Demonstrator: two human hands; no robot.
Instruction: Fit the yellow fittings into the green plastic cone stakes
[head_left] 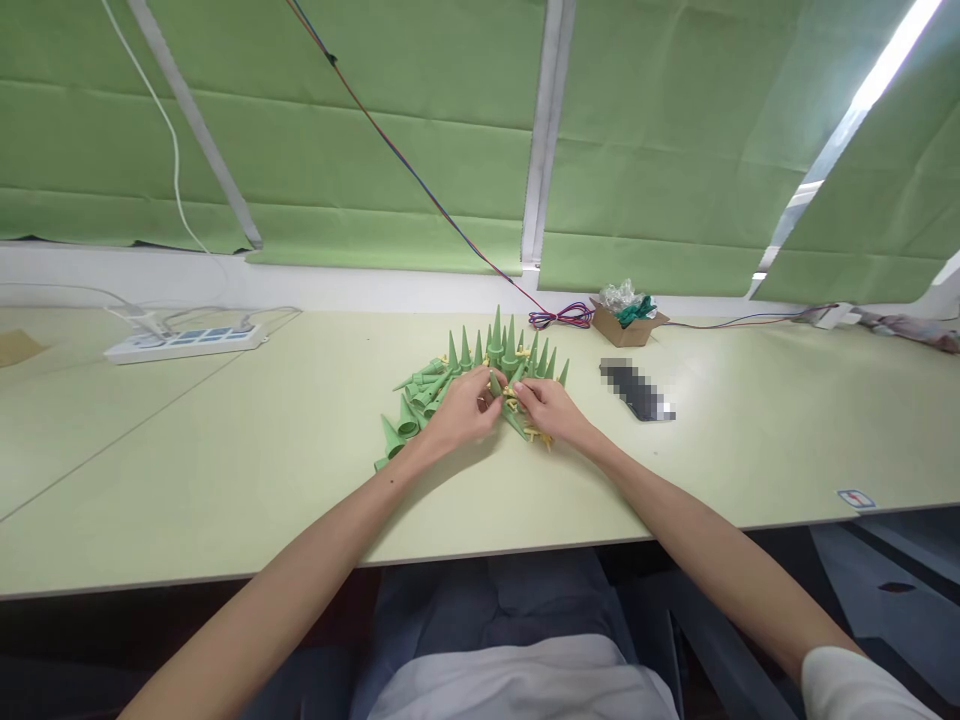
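1. Cone is over the worktop, pinched in the left hand; a loose grip could let it slip.
2. Right hand appears to pinch a yellow piece; fingers partly hide it, so a poor hold could drop it unnoticed.
3. Standing cones crowd just beyond; brushing knuckles could topple them.
4. Lying cones, beside the left hand, could roll if nudged.
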